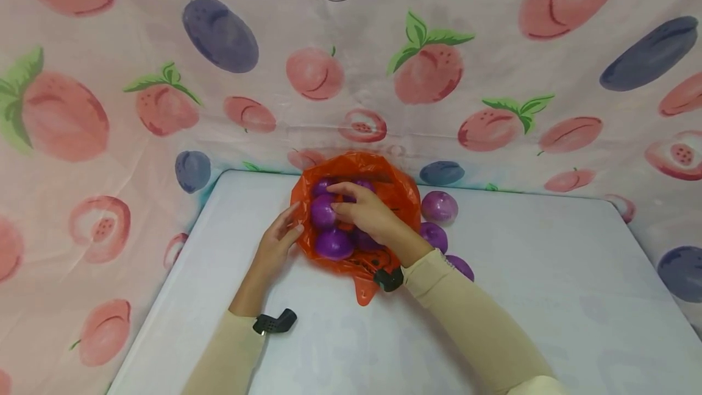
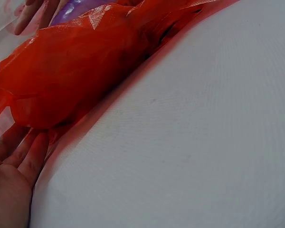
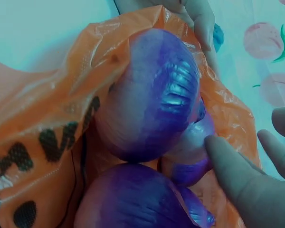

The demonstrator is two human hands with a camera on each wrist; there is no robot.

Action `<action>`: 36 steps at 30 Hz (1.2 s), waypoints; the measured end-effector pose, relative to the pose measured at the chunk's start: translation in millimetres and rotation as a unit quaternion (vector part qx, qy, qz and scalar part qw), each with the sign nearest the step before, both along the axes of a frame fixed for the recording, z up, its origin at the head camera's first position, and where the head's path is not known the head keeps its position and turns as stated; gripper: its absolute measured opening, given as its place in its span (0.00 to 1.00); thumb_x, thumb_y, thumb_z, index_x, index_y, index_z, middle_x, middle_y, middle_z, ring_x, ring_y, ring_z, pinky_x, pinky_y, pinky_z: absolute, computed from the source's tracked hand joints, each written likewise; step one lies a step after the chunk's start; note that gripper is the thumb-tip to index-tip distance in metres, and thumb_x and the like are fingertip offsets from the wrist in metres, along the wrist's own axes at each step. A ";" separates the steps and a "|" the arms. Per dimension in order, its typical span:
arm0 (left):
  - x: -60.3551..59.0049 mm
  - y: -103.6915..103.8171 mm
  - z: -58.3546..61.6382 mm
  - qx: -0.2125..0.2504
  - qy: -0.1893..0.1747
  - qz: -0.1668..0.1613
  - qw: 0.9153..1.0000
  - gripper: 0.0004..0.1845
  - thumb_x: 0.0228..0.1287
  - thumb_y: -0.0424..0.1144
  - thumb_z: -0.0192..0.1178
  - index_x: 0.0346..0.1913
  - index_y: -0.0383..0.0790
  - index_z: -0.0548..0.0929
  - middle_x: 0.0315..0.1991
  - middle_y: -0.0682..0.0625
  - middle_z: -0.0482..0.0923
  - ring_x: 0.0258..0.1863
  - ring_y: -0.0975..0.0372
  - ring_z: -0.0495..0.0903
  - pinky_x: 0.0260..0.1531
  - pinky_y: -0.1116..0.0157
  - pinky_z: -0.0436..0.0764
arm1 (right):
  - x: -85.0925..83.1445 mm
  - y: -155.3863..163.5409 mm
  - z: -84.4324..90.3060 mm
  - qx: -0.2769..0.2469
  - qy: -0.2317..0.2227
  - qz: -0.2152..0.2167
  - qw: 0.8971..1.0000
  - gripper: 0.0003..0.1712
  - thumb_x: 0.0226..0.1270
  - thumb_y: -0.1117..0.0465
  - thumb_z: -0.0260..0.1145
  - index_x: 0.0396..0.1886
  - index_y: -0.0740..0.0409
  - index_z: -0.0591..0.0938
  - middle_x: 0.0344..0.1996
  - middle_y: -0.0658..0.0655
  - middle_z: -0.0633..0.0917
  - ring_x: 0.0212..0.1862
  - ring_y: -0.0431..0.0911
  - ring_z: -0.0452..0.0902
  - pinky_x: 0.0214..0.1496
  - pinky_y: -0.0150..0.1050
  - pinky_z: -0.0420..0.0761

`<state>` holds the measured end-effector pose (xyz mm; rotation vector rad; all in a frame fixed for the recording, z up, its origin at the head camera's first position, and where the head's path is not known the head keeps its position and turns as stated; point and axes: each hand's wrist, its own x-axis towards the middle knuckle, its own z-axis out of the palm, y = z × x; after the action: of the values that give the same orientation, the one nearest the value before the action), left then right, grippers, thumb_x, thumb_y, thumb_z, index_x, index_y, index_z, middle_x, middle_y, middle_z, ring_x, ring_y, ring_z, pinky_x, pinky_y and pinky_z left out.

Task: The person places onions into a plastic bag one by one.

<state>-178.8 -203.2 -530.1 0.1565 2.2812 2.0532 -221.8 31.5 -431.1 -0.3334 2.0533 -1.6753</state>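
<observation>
An orange-red plastic bag (image 1: 403, 185) lies with its mouth wide, holding several shiny purple onions (image 1: 334, 244). Over the bag's mouth, my right hand (image 1: 364, 212) reaches in from the right. One of its digits touches an onion (image 3: 190, 147) in the right wrist view, while the other fingers stand spread away from it. My left hand (image 1: 276, 245) rests at the bag's left side, its fairly straight fingers (image 2: 35, 152) touching the outside of the plastic. The bag's wall (image 2: 85, 71) hides most of the contents from the left wrist view.
Beside the bag on the right, purple onions (image 1: 439, 207) lie on the white table (image 1: 548, 297), partly covered by the bag and right forearm. A fruit-patterned cloth (image 1: 351, 78) hangs behind the table. Each wrist bears a black camera mount (image 1: 275, 322).
</observation>
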 end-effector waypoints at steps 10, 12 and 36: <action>1.2 -1.6 -0.8 -0.012 0.005 0.006 1.000 0.29 0.77 0.47 0.57 0.77 0.60 0.66 0.75 0.48 0.67 0.73 0.52 0.70 0.65 0.68 0.75 | -1.8 1.1 -6.3 0.110 0.023 0.027 0.993 0.28 0.75 0.60 0.62 0.73 0.52 0.72 0.66 0.58 0.76 0.55 0.52 0.80 0.66 0.50 0.79; 1.0 -1.2 -1.0 -0.010 0.006 0.002 1.000 0.29 0.77 0.47 0.57 0.77 0.59 0.65 0.75 0.48 0.67 0.73 0.52 0.70 0.65 0.69 0.75 | -1.9 2.1 -8.0 0.118 0.015 0.025 0.993 0.29 0.75 0.60 0.62 0.73 0.53 0.71 0.67 0.58 0.76 0.55 0.51 0.80 0.67 0.50 0.78; -1.5 0.3 -3.4 -0.002 0.009 -0.003 1.000 0.29 0.76 0.48 0.58 0.77 0.61 0.66 0.75 0.49 0.68 0.72 0.52 0.71 0.62 0.70 0.77 | 8.2 16.2 8.8 0.120 0.031 0.057 0.991 0.30 0.75 0.55 0.62 0.75 0.49 0.70 0.67 0.58 0.76 0.57 0.53 0.80 0.65 0.53 0.79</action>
<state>-180.2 -202.9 -533.4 0.1810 2.2926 2.0524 -213.7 47.7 -422.3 -0.4170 2.2089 -1.3486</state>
